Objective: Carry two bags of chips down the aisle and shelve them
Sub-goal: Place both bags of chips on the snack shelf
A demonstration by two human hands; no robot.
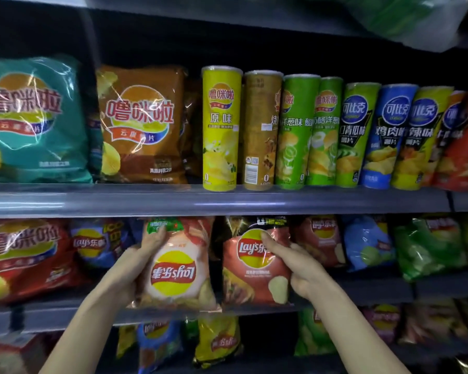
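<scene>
On the middle shelf (65, 317), grey metal with a lip along its near edge, two crinkly plastic bags of chips stand side by side between rows of other bags. The left hand (143, 255) is clamped on the left edge of the pale pink-and-white bag (176, 273), which is upside down, its logo inverted, fingers curled over the top left corner. The right hand (295, 263) grips the right edge of the red-brown bag (251, 268), which is upright, thumb pressed on its face.

Both bags seem to rest on the near edge of the shelf, not pushed far back. If let go now, the pale one looks likely to tip forward over the lip and drop onto the yellow bag (218, 338) on the shelf below. Pushing hard could crush the chips or shove the bags behind out of line. The inverted bag would also face shoppers wrong way up unless turned. Slick film could slide out of a loosened grip. Tall cardboard chip tubes (220, 128) on the upper shelf stand well clear of both hands
</scene>
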